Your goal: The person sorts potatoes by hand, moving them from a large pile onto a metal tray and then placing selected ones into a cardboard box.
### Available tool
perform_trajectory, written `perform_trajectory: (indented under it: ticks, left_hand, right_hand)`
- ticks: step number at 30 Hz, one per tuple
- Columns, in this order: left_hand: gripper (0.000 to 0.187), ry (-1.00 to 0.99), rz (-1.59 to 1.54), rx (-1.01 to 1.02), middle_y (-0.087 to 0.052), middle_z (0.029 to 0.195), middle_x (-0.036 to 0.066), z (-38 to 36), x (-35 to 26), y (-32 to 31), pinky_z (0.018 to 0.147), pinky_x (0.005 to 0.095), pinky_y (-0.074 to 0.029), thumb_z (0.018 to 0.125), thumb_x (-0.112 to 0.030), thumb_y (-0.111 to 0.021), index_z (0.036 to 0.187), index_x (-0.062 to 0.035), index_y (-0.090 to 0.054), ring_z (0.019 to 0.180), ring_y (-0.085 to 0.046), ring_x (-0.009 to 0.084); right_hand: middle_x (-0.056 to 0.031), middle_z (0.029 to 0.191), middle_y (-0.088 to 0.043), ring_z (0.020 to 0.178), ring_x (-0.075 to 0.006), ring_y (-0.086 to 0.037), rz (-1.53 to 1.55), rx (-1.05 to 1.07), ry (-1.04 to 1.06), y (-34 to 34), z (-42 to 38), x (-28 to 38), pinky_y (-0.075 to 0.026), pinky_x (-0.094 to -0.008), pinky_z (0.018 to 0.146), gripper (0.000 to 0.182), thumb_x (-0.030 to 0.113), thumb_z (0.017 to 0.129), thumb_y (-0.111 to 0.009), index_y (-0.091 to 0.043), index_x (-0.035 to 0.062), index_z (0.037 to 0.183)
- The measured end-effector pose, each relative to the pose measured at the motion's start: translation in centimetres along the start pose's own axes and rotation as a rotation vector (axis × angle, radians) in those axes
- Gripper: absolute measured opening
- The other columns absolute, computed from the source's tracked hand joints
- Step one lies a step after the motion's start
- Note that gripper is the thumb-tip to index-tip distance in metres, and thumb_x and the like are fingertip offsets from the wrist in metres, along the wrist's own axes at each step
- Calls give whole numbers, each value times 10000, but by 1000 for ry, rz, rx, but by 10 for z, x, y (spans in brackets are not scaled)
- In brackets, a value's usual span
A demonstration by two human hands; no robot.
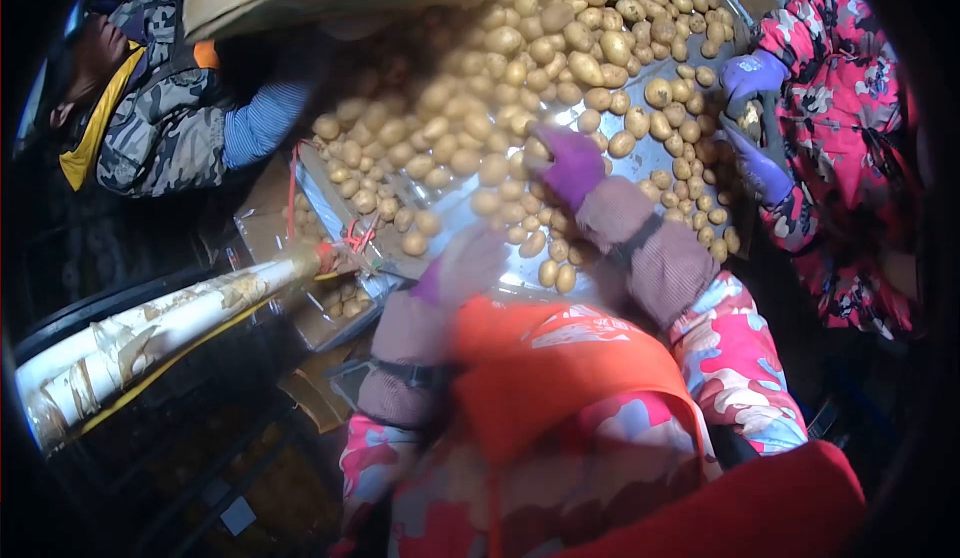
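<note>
With the right hand (568, 166) at the pile of potatoes (600, 53) and the left hand (465, 263) blurred at its near edge, both sets of fingers unreadable, a hasty sweep could bruise potatoes.

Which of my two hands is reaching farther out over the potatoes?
Your right hand, out among the potatoes; your left hand, blurred, is closer to your orange apron.

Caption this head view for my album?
Potatoes spread over a shiny surface, a purple-gloved right hand among them, left hand blurred.
</note>
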State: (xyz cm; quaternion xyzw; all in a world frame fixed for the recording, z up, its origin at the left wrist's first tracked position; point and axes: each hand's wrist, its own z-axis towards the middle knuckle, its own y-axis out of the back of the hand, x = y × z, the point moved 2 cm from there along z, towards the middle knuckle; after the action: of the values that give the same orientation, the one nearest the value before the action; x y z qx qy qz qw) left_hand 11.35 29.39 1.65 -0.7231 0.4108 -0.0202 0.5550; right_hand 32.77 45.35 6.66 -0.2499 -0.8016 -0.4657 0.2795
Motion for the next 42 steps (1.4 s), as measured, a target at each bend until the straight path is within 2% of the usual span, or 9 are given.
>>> perform_trajectory:
  ticks: [6,10,13,18,21,24,28,37,42]
  left_hand:
    - [315,-137,325,-16,-591,1202,92,57,-15,-67,981,359,-479,995,-224,-557,1264,-64,-538,1105,-576,230]
    - [310,43,-346,43,-605,1179,78,61,28,-19,954,313,-496,975,-171,-605,1251,-39,-551,1082,-590,207]
    - [340,-81,305,-31,-599,1200,72,59,36,-5,968,316,-489,971,-157,-608,1278,-32,-534,1097,-583,201]
    - [340,132,-306,339,-568,1177,88,56,-50,-136,913,351,-495,1003,-267,-535,1264,-48,-526,1115,-541,202]
    - [513,30,682,97,-506,1323,126,60,-38,-85,1017,387,-448,981,-297,-574,1407,-58,-417,1203,-512,228]
    - [531,33,-66,104,-497,1339,144,60,-5,-43,1020,435,-448,978,-404,-528,1374,-63,-436,1199,-519,262]
    - [467,35,-209,-208,-584,1161,97,46,-8,-51,898,388,-531,912,-454,-622,1184,-79,-564,1062,-598,244]
    - [513,-72,-110,-166,-599,1158,114,7,-6,-11,835,383,-547,895,-460,-662,1231,-88,-552,1009,-613,228]
    - [542,-214,-103,-271,-607,1156,123,-63,-16,79,799,380,-556,886,-462,-684,1258,-92,-546,980,-621,218]
  right_hand:
    - [-142,1002,-643,990,-334,-605,-411,-279,1145,22,-5,22,-473,-444,921,229,215,848,-656,-685,84,1033]
    - [-135,1249,-548,1089,-374,-541,-692,-365,344,73,79,-23,-454,-462,946,395,220,876,-589,-604,131,1261]
    - [-145,1280,-577,1116,-346,-570,-673,-538,211,54,90,-62,-472,-432,949,380,245,922,-578,-610,121,1280]
    - [-164,1188,-645,1094,-312,-624,256,-278,66,54,10,15,-491,-409,949,500,319,886,-694,-586,64,1302]
    - [-155,1188,-642,1139,-303,-598,129,59,220,15,-14,6,-470,-390,978,484,335,898,-674,-596,82,1303]
    - [-164,1169,-641,1161,-334,-575,-376,271,324,23,15,27,-459,-397,980,422,303,914,-638,-606,88,1276]
    - [-187,1369,-545,1255,-344,-522,-894,-910,124,103,102,-38,-422,-411,1040,555,406,911,-611,-542,71,1348]
    - [-149,1214,-644,1113,-320,-618,-514,-358,-40,54,72,-131,-497,-420,944,416,307,870,-661,-625,121,1240]
    - [-126,1153,-656,1046,-280,-638,-584,-463,548,64,2,-126,-525,-381,872,339,268,936,-606,-619,75,1214]
